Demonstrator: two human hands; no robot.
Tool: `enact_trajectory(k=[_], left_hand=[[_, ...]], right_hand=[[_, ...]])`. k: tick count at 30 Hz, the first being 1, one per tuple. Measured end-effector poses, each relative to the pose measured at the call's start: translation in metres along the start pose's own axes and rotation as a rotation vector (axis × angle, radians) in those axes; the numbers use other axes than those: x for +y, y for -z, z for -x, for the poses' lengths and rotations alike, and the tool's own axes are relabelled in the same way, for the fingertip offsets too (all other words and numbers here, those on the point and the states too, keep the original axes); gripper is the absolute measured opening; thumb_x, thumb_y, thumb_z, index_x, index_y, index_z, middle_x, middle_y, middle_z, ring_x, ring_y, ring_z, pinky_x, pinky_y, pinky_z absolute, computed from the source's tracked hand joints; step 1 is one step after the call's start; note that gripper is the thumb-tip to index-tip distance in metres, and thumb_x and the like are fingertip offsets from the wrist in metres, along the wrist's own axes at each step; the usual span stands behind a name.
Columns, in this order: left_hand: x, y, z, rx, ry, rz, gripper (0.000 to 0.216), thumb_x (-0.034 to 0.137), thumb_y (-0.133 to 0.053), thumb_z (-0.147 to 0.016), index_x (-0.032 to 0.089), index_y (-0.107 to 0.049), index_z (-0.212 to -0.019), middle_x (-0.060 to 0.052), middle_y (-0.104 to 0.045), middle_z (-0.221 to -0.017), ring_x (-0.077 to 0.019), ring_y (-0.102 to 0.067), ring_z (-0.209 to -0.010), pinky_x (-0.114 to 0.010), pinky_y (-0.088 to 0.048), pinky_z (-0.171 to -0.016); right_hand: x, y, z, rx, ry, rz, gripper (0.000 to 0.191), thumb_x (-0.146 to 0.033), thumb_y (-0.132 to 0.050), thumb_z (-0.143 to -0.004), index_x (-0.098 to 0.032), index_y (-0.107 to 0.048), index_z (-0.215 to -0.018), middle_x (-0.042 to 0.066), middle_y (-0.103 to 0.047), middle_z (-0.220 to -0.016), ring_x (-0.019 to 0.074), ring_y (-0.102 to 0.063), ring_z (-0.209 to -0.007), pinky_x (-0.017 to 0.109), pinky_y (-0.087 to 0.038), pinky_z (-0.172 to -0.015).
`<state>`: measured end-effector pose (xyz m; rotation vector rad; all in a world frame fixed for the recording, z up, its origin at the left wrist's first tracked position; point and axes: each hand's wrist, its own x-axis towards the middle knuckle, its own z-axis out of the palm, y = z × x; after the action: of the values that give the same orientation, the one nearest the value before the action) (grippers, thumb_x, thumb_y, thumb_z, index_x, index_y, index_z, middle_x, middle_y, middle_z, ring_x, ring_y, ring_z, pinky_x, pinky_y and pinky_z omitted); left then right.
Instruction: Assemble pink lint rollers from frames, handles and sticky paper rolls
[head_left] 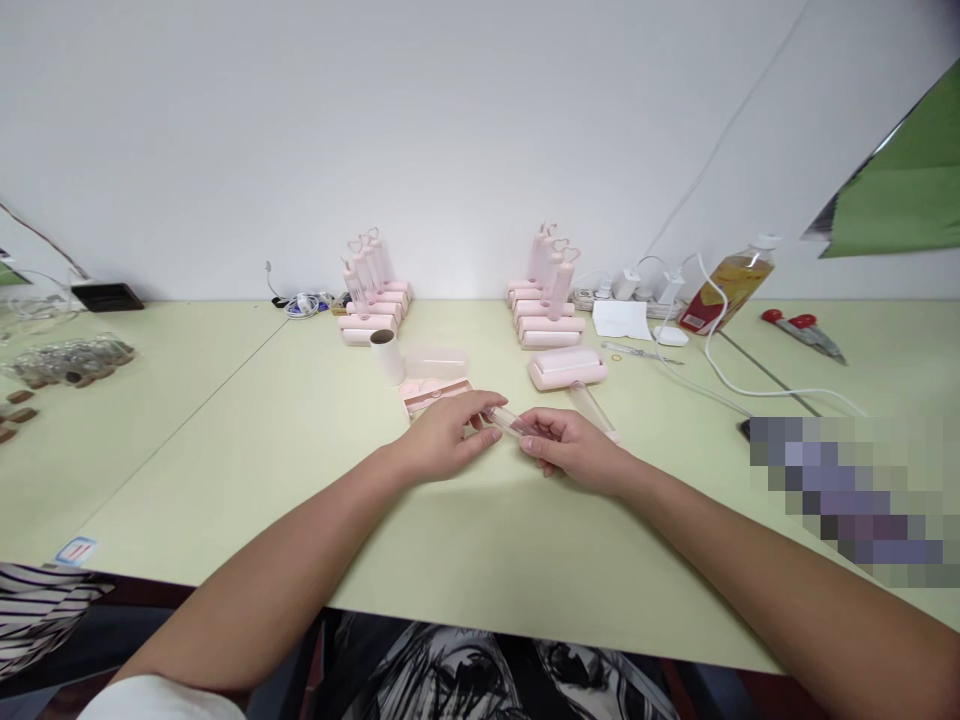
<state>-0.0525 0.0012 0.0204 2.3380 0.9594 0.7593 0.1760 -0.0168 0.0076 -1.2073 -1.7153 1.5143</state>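
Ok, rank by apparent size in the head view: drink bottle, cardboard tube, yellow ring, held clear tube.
1. Drink bottle
2. Cardboard tube
3. Yellow ring
Clear tube: partly covered, bigger than the ring, but unsure against the cardboard tube.

Lots of stuff around your edges

So on your right you've got a bottle (739,278) of yellow drink near the wall (465,130), with a white cable (802,392) looping past it. Red-and-grey tools (821,340) sit to its right, paper (621,320) to its left, green sheet (900,165) up in the corner. Over on your left: black box (109,297), clear-wrapped pile (71,362), a few brown bits (19,412), plus a label (76,551) by your table's (225,480) front edge and striped cloth (45,615) below.
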Motion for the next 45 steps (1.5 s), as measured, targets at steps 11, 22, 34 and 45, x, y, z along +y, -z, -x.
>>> enact_trajectory(k=[11,22,34,45], left_hand=[[0.0003,-0.0007,-0.0006,0.009,0.028,0.036,0.038,0.036,-0.054,-0.089,0.020,-0.056,-0.123,-0.006,-0.067,-0.105,-0.0165,-0.062,-0.088,-0.030,-0.052,-0.077],[-0.0017,-0.0010,0.0007,-0.009,0.036,0.031,0.038,0.035,-0.054,-0.089,0.020,-0.055,-0.125,-0.006,-0.067,-0.104,-0.0164,-0.063,-0.088,-0.030,-0.051,-0.077],[0.0006,0.0000,0.0005,-0.017,0.050,0.042,0.039,0.036,-0.054,-0.089,0.020,-0.056,-0.124,-0.006,-0.067,-0.104,-0.0164,-0.063,-0.087,-0.029,-0.051,-0.076],[0.0024,0.0030,-0.0013,-0.034,0.081,0.025,0.030,0.036,-0.052,-0.091,0.021,-0.058,-0.116,-0.003,-0.068,-0.101,-0.0167,-0.062,-0.088,-0.029,-0.048,-0.076]], right_hand=[[0.0008,-0.0006,-0.0012,-0.001,0.005,-0.020,0.032,-0.046,-0.064,-0.082,-0.018,-0.060,-0.096,-0.004,-0.044,-0.063,0.0099,-0.043,-0.058,0.024,-0.045,-0.053],[0.0018,-0.0001,-0.0016,0.002,0.005,-0.028,0.033,-0.046,-0.065,-0.081,-0.018,-0.062,-0.097,-0.003,-0.047,-0.067,0.0103,-0.045,-0.060,0.024,-0.045,-0.054],[0.0010,-0.0005,-0.0010,0.000,0.012,-0.032,0.033,-0.046,-0.065,-0.082,-0.017,-0.062,-0.096,-0.003,-0.047,-0.066,0.0097,-0.045,-0.058,0.024,-0.044,-0.053],[0.0023,-0.0001,-0.0013,-0.009,0.013,-0.064,0.032,-0.046,-0.065,-0.082,-0.018,-0.063,-0.097,-0.003,-0.049,-0.068,0.0096,-0.047,-0.059,0.024,-0.046,-0.054]])
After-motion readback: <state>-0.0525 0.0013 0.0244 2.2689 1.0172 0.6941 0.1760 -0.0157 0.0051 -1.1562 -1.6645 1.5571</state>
